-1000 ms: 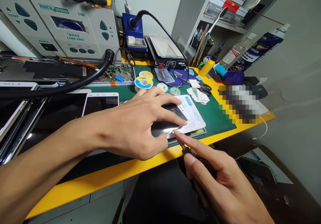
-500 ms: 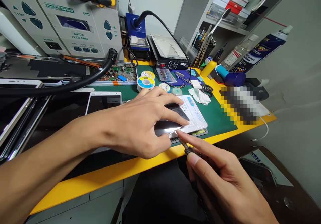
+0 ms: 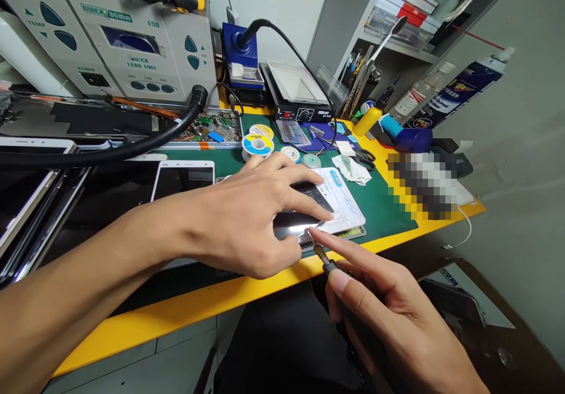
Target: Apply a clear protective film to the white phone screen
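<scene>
My left hand [image 3: 260, 217] reaches over a smartphone [image 3: 298, 206] with a dark, glossy face. Its thumb and index finger span the phone's near end, and the other fingers lie across it, hiding much of it. My right hand [image 3: 375, 306] pinches a thin screwdriver [image 3: 324, 256] with a knurled black collar and a metal shaft. The screwdriver's tip touches or nearly touches the phone's near edge, beside my right index fingertip. Under and beside the phone lies a white printed card or sheet [image 3: 346, 200]; how they overlap is partly hidden.
The green mat [image 3: 384, 206] covers the yellow-edged bench [image 3: 247, 291]. Behind stand a hot-air station [image 3: 128, 35], solder spools [image 3: 257, 145] and a heating plate [image 3: 304, 113]. A white phone [image 3: 183, 173] lies left; scissors [image 3: 365, 157] and a spray can [image 3: 463, 94] are right.
The screwdriver has tilted slightly and shifted a little up and left, showing more of its shaft. My left hand and the phone stay in place.
</scene>
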`<state>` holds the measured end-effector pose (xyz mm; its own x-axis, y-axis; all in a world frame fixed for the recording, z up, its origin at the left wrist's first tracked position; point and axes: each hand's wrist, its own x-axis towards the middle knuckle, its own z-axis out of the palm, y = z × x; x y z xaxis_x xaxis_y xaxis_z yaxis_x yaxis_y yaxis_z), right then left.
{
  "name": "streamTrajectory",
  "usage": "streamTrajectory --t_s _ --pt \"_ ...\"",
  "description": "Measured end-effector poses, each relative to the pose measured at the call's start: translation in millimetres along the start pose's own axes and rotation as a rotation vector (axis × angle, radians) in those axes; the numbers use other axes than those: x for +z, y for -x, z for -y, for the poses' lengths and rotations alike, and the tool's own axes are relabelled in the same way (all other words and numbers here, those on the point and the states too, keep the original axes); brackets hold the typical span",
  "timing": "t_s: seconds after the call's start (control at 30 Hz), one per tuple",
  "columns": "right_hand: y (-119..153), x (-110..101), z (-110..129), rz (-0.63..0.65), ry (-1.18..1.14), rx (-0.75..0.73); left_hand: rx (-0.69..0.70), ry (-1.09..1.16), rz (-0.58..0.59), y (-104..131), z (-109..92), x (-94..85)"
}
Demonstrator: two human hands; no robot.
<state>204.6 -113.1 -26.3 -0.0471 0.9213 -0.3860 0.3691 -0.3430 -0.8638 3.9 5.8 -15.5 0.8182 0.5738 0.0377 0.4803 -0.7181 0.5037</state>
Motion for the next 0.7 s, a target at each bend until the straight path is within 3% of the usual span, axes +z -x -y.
streamTrajectory --t_s 0.7 --pt "3.4 6.7 -0.1 -0.084 0.039 -0.054 -0.018 -0.001 -0.048 1.7 -2.4 3.1"
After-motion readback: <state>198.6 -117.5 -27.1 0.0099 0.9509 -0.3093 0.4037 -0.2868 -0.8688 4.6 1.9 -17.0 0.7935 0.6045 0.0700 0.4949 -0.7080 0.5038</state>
